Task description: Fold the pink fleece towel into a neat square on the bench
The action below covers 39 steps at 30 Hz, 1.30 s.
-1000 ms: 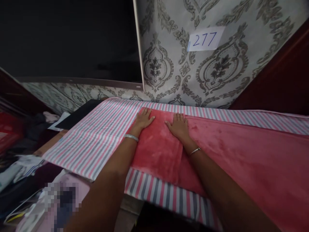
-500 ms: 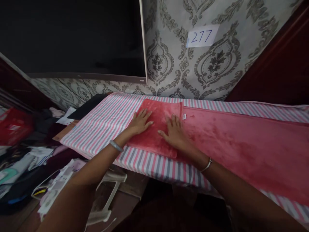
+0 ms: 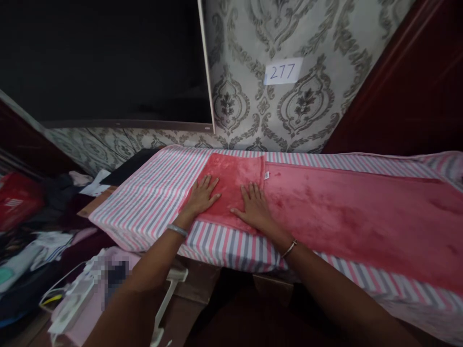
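Note:
A long red plush towel lies over a pink, grey and white striped cloth. Its left end is folded over into a darker red flap, with a small white tag at the flap's edge. My left hand rests flat on the left side of the folded part, fingers spread. On the right side of the same fold lies my right hand, palm down with the fingers apart. Neither hand grips anything. Each wrist wears a bracelet.
Behind the striped surface, a large dark television screen hangs on the patterned wall, beside a paper marked 277. Clothes and a red bag are piled at the left. A white power strip lies at lower left.
The camera view has shifted slightly. Both hands stay flat on the folded towel, in nearly the same places on it.

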Each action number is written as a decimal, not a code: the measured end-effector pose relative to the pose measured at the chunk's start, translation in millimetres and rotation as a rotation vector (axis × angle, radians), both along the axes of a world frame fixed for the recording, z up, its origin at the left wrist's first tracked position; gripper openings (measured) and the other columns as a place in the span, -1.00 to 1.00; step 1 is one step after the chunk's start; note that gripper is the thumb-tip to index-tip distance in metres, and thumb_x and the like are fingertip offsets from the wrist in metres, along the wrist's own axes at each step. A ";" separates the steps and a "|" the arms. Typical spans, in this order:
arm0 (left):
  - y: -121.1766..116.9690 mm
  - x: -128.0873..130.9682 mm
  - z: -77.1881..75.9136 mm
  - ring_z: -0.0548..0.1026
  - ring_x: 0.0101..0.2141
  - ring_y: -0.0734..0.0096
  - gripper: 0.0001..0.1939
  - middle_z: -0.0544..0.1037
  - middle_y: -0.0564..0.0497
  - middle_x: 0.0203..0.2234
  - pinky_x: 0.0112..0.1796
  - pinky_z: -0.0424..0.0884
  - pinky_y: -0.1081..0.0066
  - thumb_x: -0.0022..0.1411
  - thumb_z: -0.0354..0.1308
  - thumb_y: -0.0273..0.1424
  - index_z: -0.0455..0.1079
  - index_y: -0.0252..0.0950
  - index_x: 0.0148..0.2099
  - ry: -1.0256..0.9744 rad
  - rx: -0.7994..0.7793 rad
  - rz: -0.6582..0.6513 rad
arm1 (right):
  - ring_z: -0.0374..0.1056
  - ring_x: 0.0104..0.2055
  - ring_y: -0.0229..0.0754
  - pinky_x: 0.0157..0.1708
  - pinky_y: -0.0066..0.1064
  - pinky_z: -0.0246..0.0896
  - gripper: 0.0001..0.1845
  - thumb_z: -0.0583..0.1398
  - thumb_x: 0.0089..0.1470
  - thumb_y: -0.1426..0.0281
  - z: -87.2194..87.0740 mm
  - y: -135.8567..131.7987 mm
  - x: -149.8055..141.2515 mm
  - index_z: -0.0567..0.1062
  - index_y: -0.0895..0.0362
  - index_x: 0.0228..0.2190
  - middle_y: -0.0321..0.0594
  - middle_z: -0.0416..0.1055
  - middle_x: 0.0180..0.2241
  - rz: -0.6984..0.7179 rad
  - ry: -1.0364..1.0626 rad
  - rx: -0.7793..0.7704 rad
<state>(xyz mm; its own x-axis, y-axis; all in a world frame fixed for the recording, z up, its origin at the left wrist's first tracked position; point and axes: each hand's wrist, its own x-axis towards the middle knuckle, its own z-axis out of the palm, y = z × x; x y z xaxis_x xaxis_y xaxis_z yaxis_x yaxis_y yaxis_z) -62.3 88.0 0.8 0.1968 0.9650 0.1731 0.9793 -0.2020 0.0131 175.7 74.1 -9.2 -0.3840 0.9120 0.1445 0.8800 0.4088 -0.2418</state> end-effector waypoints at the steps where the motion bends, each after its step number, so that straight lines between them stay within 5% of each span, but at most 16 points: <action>1: 0.9 -1.7 -1.1 -0.04 0.43 0.03 -0.32 -0.05 -0.17 0.46 0.35 -0.06 -0.03 0.45 -0.08 -0.08 -0.02 -0.20 0.50 0.004 0.009 -0.001 | -0.39 0.50 0.23 0.41 0.03 -0.48 0.11 0.08 0.17 -0.23 1.8 -0.8 -0.2 0.00 0.31 0.42 0.21 -0.28 0.45 -0.003 0.004 -0.014; 11: 11.7 -9.6 -2.3 -0.04 0.43 0.02 -0.33 0.00 -0.22 0.45 0.32 -0.03 -0.07 0.44 -0.09 -0.11 0.02 -0.24 0.49 0.047 0.020 -0.009 | -0.38 0.50 0.18 0.41 0.02 -0.39 -0.05 0.02 0.28 -0.12 13.9 -23.4 28.4 0.06 0.31 0.40 0.19 -0.25 0.45 0.014 0.091 -0.111; 16: 11.7 -2.4 12.4 0.07 0.40 -0.02 -0.36 0.11 -0.25 0.42 0.28 0.04 -0.13 0.43 -0.09 -0.14 0.11 -0.26 0.45 0.012 0.007 0.018 | -0.30 0.50 0.09 0.42 -0.02 -0.32 -0.14 0.09 0.30 0.03 7.5 -39.6 61.4 0.06 0.28 0.41 0.11 -0.20 0.45 0.089 0.166 -0.143; 22: 23.9 90.1 44.6 0.48 0.01 0.08 -0.69 0.57 -0.24 -0.04 0.11 0.30 0.18 0.35 0.04 -0.29 0.52 -0.33 -0.05 -0.146 0.047 -0.078 | 0.03 0.42 0.05 0.39 0.01 -0.10 -0.33 0.08 0.32 0.17 -17.5 -40.3 101.7 0.24 0.20 0.34 0.06 0.14 0.36 0.114 0.384 -0.017; 26: 46.7 163.3 47.5 0.47 0.02 0.08 -0.64 0.51 -0.26 0.00 0.04 0.34 0.24 0.27 0.18 -0.24 0.43 -0.35 0.02 -0.206 0.046 -0.059 | 0.20 0.33 0.05 0.34 0.05 0.05 -0.44 0.06 0.33 0.20 -34.9 -31.8 119.5 0.40 0.18 0.24 0.05 0.30 0.27 0.107 0.543 0.022; 29: 62.7 188.0 43.6 0.47 0.04 0.02 -0.56 0.47 -0.32 0.05 0.00 0.36 0.24 0.18 0.28 -0.27 0.39 -0.38 0.06 -0.299 -0.030 0.038 | 0.23 0.31 0.05 0.33 0.06 0.08 -0.48 0.10 0.29 0.21 -42.0 -29.9 125.9 0.46 0.15 0.19 0.03 0.34 0.25 0.140 0.634 0.034; 34: 83.6 176.6 35.4 0.53 -0.10 0.16 -0.81 0.55 -0.22 -0.10 -0.09 0.37 0.31 0.19 0.18 -0.51 0.41 -0.33 -0.11 -0.425 -0.081 0.095 | 0.29 0.27 0.04 0.30 0.04 0.15 -0.49 0.15 0.24 0.20 -35.4 -26.3 129.6 0.49 0.10 0.16 -0.04 0.40 0.21 0.139 0.787 -0.048; 39: 101.5 151.9 23.8 0.49 -0.26 0.26 -0.89 0.56 -0.07 -0.32 -0.17 0.37 0.33 0.14 0.15 -0.57 0.38 -0.31 -0.26 -0.646 -0.072 0.082 | 0.43 0.13 0.00 0.15 -0.08 0.33 -0.50 0.18 0.17 0.29 -10.5 7.3 131.0 0.50 0.10 0.14 -0.04 0.47 0.14 0.044 0.944 -0.146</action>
<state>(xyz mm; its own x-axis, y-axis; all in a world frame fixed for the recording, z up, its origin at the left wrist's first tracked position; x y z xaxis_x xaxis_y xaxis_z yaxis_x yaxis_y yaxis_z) 89.6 189.5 24.6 0.0000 0.9861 0.1664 0.7822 -0.1037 0.6144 306.6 81.4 -19.7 -0.2018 0.9330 0.2981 0.2805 0.3467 -0.8951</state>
